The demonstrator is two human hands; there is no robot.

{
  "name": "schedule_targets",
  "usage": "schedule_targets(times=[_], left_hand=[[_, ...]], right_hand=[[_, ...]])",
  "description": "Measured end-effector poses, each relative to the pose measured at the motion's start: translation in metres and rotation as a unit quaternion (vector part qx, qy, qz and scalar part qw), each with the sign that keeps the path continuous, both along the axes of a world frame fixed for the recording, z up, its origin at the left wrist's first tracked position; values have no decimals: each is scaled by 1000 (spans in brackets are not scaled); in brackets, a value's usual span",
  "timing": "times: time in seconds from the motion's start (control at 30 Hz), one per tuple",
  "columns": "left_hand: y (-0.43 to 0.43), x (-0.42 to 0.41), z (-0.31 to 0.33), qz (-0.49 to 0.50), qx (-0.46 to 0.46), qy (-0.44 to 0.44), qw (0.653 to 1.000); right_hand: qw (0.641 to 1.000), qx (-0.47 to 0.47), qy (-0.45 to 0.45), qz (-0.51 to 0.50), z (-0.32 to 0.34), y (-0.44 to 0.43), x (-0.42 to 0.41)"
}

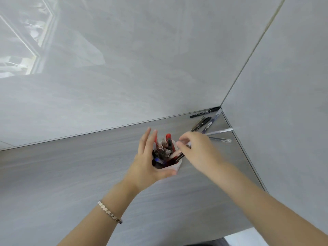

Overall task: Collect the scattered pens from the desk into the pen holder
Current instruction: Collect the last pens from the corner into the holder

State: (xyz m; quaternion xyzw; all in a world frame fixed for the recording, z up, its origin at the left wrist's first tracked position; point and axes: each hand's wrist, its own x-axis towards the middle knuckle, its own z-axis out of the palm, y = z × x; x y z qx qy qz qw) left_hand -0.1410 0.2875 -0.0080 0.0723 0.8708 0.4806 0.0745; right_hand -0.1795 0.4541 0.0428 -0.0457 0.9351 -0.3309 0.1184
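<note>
Desk: a grey desk (pixel 71 174) with a wood-grain look, set in a corner between two grey glossy walls.
Pen holder: a white pen holder (pixel 175 166) stands on the desk near the middle of the view, already filled with many pens, among them a red pen (pixel 168 137) that stands higher than the others.
Left hand: the left hand (pixel 147 160) is cupped around the left and near side of the pen holder, the thumb under its near rim, the fingers spread open and pointing up beside the pens; it steadies the holder, not clenched.
Bracelet: a metal bracelet (pixel 110 212) with small hexagon links sits on the left wrist.
Right hand: the right hand (pixel 197 148) is over the right rim of the holder, its fingertips pinched on a dark pen (pixel 179 156) that leans with its lower end into the holder.
Scattered pens: several pens lie on the desk in the far right corner, well apart from the holder: a black marker (pixel 204 113) along the back wall, a pale blue pen (pixel 213 119), dark pens (pixel 200 124) lying side by side, a white pen (pixel 221 131) and a clear pen (pixel 221 139) just beyond the right hand.
</note>
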Motion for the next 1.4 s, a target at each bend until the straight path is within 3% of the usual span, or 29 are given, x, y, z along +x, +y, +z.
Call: schedule_targets(times=[0.1,0.23,0.37,0.43,0.5,0.57,0.63,0.7,0.8,1.03,1.27,1.4], left_hand=[[1,7,-9,14,-18,-3,1000],[4,6,-14,35,-4,10,999],[5,5,-13,42,-12,13,999],[6,4,-10,49,-17,5,999],[7,4,-7,48,-28,-3,998],[7,3,-2,45,-33,-18,998],[7,3,1,46,-39,-27,998],[8,3,3,48,-44,-31,997],[8,3,3,49,-48,-32,997],[9,3,3,53,-52,-37,997],[13,4,8,66,-24,-60,996],[12,3,8,76,-39,-59,995]], right_hand=[[995,-64,77,9,-23,-17,20],[993,-79,83,13,-50,-30,39],[990,-26,109,81,-63,-21,53],[988,-20,77,131,-58,-17,43],[988,-71,5,140,-46,-6,21],[991,-90,31,93,-42,18,-6],[997,-12,73,25,-53,52,-36],[993,110,38,-28,-72,87,-61],[964,265,-27,-7,-99,125,-75],[930,353,-21,102,-108,117,-35],[992,65,-95,42,-41,97,2],[994,14,-89,66,17,91,8]])
